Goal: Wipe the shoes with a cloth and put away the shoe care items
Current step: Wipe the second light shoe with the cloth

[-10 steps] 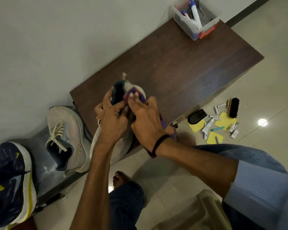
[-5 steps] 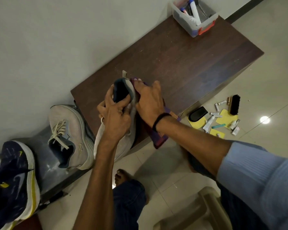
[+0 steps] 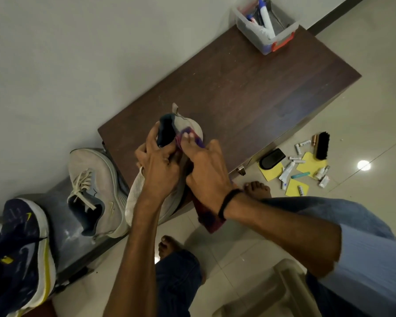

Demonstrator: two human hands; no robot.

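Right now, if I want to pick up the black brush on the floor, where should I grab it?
Probably across its middle, from above: the black brush lies long and narrow on the floor, so a hand spans its short width; the copper tube crowds its far end.

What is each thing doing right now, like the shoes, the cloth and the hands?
Grey shoe: heel up, gripped by the left hand.
Cloth: pressed on that shoe's heel by the right hand.
Second grey shoe: resting, laces loose.
Navy shoe: lying untouched.
Clear box: open, tubes inside.
Brush: lying on the floor.
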